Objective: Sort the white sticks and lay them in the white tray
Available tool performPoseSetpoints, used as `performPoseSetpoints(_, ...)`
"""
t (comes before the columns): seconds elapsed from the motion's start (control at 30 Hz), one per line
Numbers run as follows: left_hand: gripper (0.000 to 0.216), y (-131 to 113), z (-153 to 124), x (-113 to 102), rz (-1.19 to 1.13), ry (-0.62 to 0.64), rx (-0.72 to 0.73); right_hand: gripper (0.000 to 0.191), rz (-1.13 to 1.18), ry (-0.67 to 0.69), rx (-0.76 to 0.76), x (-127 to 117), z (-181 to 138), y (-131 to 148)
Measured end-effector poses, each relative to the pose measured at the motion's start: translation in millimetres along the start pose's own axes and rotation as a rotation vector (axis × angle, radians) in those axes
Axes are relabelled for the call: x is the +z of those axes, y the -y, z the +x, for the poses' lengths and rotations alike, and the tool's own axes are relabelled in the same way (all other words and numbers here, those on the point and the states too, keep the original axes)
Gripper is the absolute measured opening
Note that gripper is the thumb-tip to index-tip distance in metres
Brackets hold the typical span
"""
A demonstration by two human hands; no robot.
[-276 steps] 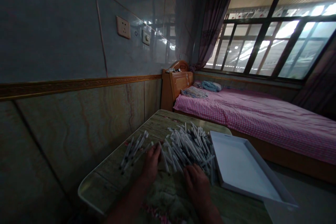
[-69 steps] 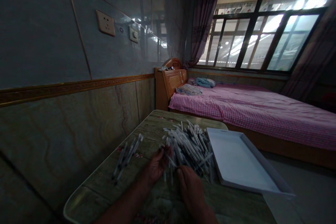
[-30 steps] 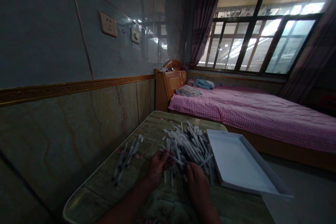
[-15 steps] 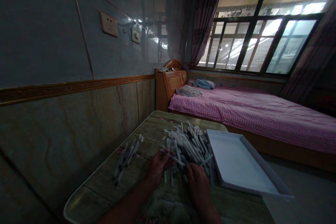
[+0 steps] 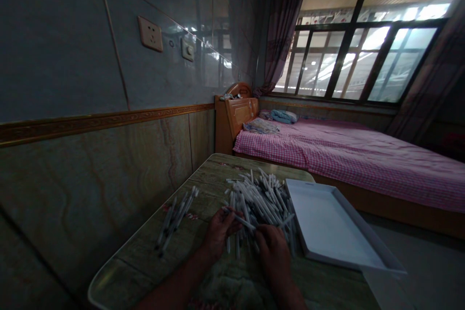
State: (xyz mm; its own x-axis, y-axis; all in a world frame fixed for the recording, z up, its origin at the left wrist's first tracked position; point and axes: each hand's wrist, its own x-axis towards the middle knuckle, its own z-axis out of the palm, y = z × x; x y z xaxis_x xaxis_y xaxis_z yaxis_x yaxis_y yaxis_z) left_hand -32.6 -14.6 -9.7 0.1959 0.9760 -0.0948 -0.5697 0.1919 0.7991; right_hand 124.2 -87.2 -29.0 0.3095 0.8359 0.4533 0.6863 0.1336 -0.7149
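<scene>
Between my two hands a slim whitish pen (image 5: 244, 221) lies slantwise, just above the near edge of a heap. My left hand (image 5: 219, 228) is closed around its upper left end. At its lower right end are the curled fingers of my right hand (image 5: 271, 247), pinched on the tip. The heap of pens (image 5: 259, 198), mostly white or clear with some dark ends, spreads over the table in front of both hands. To the left, several more pens (image 5: 178, 218) lie apart in a loose, roughly parallel row.
A shallow white tray (image 5: 334, 225) sits right of the heap, overhanging the right edge of the marbled table (image 5: 134, 261). A tiled wall (image 5: 152, 160) runs along the left. Beyond the table stands a bed (image 5: 327, 145) with a pink checked sheet.
My right hand has shifted slightly at the pen's lower right end. My left hand keeps its hold, and the heap and the separate row look the same.
</scene>
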Motion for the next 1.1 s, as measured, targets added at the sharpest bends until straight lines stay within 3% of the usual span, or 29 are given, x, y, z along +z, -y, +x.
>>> performPoseSetpoints(0.27, 0.05, 1, 1, 0, 0.004, -0.011, 0.005, 0.037, -0.035, -0.004, 0.044, 2, 0, -3)
performPoseSetpoints(0.47, 0.048, 4, 5, -4, 0.013, -0.052, 0.025, 0.023, -0.007, -0.005, 0.027, -1, 1, -1)
performPoseSetpoints(0.73, 0.044, 3, 13, -10, -0.019, -0.107, 0.058, 0.02, -0.047, 0.016, 0.129, -4, 2, 4)
performPoseSetpoints(0.9, 0.036, -4, 15, -14, -0.004, -0.19, 0.116, 0.019, -0.093, -0.007, 0.093, -3, 3, 1)
performPoseSetpoints(1.1, 0.046, -6, 10, -12, 0.067, -0.17, 0.119, 0.027, -0.093, -0.092, 0.001, -1, 0, -2)
